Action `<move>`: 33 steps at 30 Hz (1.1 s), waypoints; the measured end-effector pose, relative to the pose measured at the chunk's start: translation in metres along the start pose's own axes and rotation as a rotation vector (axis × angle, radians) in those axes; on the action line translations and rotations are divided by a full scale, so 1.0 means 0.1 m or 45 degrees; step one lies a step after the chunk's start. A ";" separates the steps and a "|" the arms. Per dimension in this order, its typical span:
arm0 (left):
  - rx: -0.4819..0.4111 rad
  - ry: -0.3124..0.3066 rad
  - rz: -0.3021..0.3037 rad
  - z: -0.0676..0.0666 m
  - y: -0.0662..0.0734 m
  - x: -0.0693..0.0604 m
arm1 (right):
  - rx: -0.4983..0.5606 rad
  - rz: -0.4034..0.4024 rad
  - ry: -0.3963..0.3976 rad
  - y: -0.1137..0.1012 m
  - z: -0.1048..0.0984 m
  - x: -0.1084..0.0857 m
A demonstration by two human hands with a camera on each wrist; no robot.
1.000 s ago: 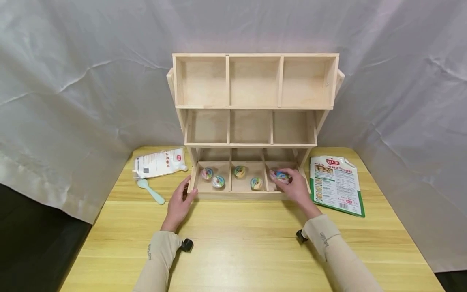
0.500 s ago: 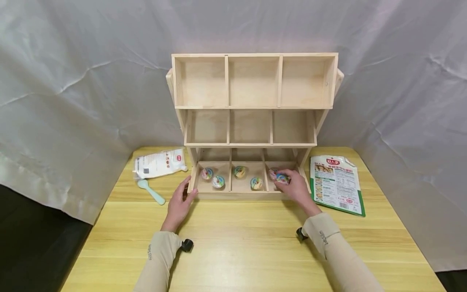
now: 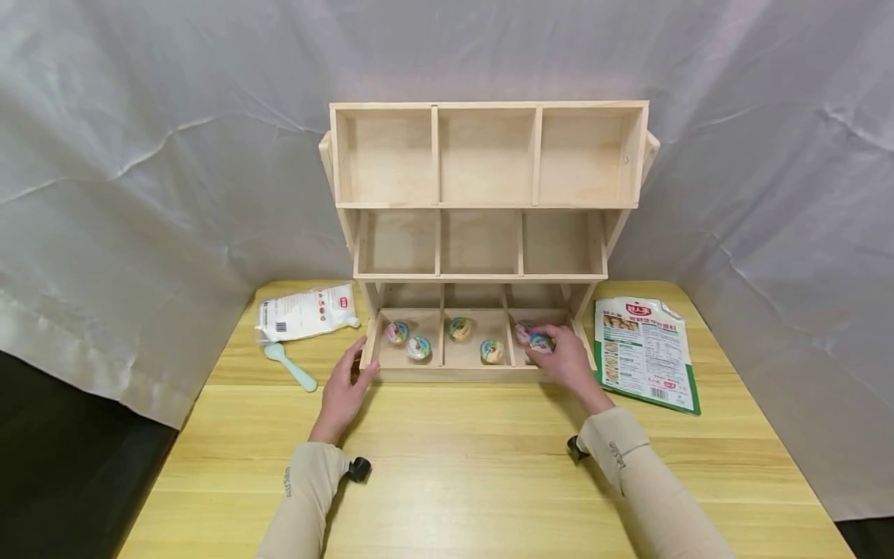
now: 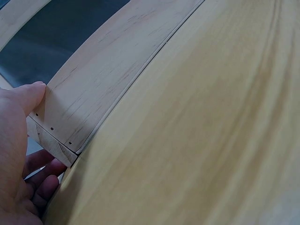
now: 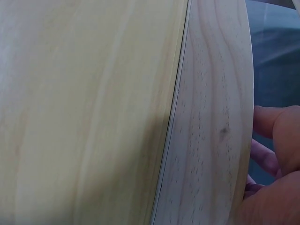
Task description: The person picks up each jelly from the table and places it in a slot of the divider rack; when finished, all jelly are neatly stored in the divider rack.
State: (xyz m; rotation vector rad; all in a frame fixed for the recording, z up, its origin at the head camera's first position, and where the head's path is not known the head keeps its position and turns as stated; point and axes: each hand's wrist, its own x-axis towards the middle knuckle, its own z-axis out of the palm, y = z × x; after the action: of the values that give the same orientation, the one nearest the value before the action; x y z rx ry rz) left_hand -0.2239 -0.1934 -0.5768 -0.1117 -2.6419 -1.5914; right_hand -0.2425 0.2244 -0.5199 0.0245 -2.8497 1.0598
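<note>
A pale wooden three-tier shelf stands on the table, each tier split into three compartments. My left hand holds the front left corner of its bottom tray; in the left wrist view the thumb lies on the top edge, with fingers curled beside the corner. In the bottom right compartment, my right hand pinches a blue-lidded jelly cup, beside a pink one. The bottom left compartment contains two cups, pink and white. Two yellowish cups, one behind and one in front, sit in the middle.
Left of the shelf lie a white food pouch and a mint-green spoon. A green-and-white packet lies flat to the right. Grey fabric hangs behind and at both sides of the wooden table.
The blue-lidded cup has shifted slightly right and down with my right hand's fingers, uncovering more of the pink cup beside it. My left hand stays at the tray corner.
</note>
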 end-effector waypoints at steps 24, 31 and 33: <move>-0.009 0.007 -0.002 0.01 0.00 -0.01 | -0.087 0.042 -0.069 -0.01 0.02 -0.01; -0.008 0.003 0.011 0.00 0.00 -0.01 | -0.100 0.036 -0.081 -0.01 0.01 0.00; -0.015 0.003 0.014 0.00 0.00 0.00 | -0.099 0.043 -0.084 -0.01 0.01 0.01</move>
State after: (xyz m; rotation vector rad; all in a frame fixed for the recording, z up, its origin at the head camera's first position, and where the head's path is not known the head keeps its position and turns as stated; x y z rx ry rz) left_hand -0.2237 -0.1937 -0.5767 -0.1241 -2.6259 -1.6025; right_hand -0.2436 0.2227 -0.5196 0.0057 -2.9581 0.9710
